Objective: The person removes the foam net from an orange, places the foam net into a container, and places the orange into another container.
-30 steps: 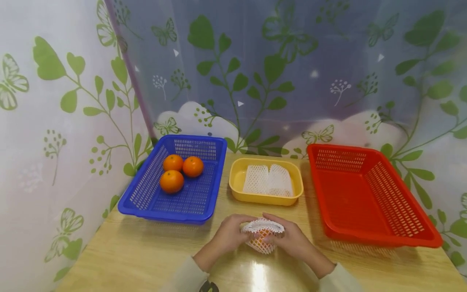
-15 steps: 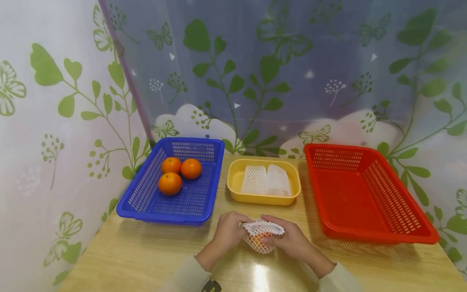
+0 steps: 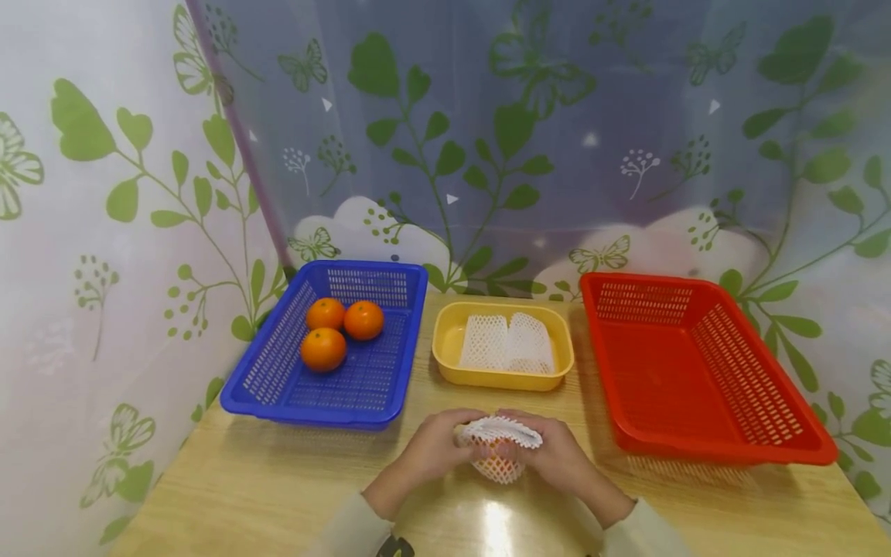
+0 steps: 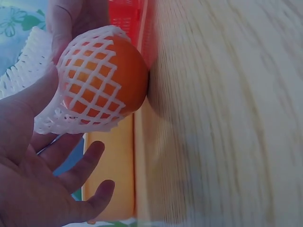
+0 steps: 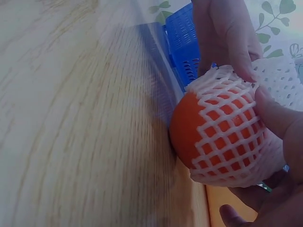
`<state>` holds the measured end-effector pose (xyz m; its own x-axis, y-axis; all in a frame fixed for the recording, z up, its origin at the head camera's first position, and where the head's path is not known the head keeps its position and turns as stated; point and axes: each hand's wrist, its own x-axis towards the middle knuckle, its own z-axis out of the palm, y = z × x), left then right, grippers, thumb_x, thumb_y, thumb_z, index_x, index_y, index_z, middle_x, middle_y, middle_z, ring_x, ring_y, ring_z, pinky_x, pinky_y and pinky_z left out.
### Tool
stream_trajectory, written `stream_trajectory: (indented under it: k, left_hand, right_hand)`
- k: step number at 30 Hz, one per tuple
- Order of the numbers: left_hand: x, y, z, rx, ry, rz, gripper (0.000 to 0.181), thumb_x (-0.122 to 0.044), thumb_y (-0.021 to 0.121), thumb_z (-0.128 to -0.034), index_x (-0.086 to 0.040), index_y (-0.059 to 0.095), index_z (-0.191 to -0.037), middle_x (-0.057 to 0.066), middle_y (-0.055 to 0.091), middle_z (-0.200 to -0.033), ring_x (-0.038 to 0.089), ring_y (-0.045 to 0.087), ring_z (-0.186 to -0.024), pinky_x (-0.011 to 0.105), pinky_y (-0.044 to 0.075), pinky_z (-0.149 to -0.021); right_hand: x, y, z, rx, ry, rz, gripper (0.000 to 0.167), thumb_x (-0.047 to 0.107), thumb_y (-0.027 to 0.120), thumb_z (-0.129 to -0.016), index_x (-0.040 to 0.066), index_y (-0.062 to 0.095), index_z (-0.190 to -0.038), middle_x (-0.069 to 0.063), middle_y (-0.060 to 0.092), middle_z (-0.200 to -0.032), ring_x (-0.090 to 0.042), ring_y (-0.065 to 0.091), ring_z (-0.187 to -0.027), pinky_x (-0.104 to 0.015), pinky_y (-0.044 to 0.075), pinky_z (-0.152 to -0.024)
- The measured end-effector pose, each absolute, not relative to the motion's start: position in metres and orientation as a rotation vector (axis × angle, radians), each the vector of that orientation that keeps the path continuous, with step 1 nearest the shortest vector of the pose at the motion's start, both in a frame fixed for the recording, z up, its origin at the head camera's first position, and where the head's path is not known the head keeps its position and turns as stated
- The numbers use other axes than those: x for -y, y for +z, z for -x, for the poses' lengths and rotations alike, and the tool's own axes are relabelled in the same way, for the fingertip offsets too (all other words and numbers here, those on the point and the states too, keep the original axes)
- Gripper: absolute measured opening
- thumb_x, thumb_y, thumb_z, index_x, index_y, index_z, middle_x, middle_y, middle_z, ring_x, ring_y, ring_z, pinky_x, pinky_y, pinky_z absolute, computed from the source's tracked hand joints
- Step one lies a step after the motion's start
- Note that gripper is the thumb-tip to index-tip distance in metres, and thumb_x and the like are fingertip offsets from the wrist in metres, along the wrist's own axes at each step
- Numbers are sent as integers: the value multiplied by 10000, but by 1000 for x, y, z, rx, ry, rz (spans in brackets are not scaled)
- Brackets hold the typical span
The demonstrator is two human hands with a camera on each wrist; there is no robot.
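Note:
A white foam fruit net (image 3: 503, 464) covers much of an orange (image 4: 136, 78) above the front middle of the table. The orange's lower end shows bare in both wrist views, close to the wood. From the left, my left hand (image 3: 433, 449) pinches the net's bunched upper part, thumb in front; its outer fingers spread loosely in the left wrist view. My right hand (image 3: 560, 455) grips the opposite side, its thumb (image 5: 272, 111) pressing the mesh and its fingers partly hidden behind. The upper part of the net is folded over at the top.
Three oranges (image 3: 323, 350) lie in the blue basket (image 3: 316, 414) at the left. Behind the hands, a yellow tray (image 3: 501, 379) holds white foam nets (image 3: 485, 342). A red basket (image 3: 682, 394) stands to the right. A patterned curtain (image 3: 445, 155) borders the wooden table (image 3: 244, 495).
Both hands stay on the net at nearly the same place. The thumbs and fingers shift slightly around it, and the net's folded top changes shape.

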<state>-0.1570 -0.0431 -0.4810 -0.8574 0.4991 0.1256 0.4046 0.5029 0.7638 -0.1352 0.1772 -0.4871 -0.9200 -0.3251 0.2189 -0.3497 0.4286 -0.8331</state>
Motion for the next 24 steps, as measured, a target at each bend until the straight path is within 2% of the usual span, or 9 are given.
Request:
stream_trajectory:
  k: [3,7,11,15,20,24]
  left_hand:
    - [43,-480,158,-2595,1280,-807,547,-309,788,-818,-87,621,-1289,47,628,-1291,234,561,-1218,413,419,-1053]
    - [41,-480,157,-2585,1263,-807,569,-270,798,-812,-86,600,-1313,49,611,-1315,243,549,-1234,421,411,-1061]
    - [39,-481,155,-2588,1259,-810,583,-296,796,-810,-98,596,-1320,45,608,-1319,248,553,-1228,426,414,-1057]
    - [35,-481,155,-2597,1287,-770,567,-334,794,-809,-115,618,-1301,38,630,-1288,241,573,-1200,418,440,-1030]
    - [35,-481,155,-2639,1316,-723,441,-150,793,-803,-138,678,-1228,13,669,-1219,224,601,-1153,410,468,-995]
    - [36,-480,155,-2669,1298,-700,429,-39,779,-769,-143,707,-1179,10,680,-1179,231,605,-1132,432,463,-991]
  right_hand:
    - [-178,-485,135,2620,1545,-635,387,211,755,-849,64,689,-1201,-77,646,-1260,-288,594,-1176,-427,464,-1001]
    - [-178,-483,134,2586,1510,-686,392,184,765,-837,43,688,-1195,-101,647,-1251,-304,607,-1156,-402,475,-990]
    - [-178,-483,132,2519,1509,-711,349,140,776,-810,24,715,-1134,-120,661,-1217,-297,629,-1120,-299,491,-957]
    - [-175,-485,132,2504,1548,-666,360,112,775,-796,13,712,-1136,-118,667,-1204,-280,632,-1112,-258,483,-946]
    - [-173,-486,135,2577,1633,-579,451,145,788,-795,55,676,-1223,-81,645,-1257,-239,594,-1165,-301,464,-987]
    - [-175,-486,135,2628,1626,-560,510,198,790,-798,68,646,-1270,-58,642,-1267,-261,571,-1196,-411,458,-1008]
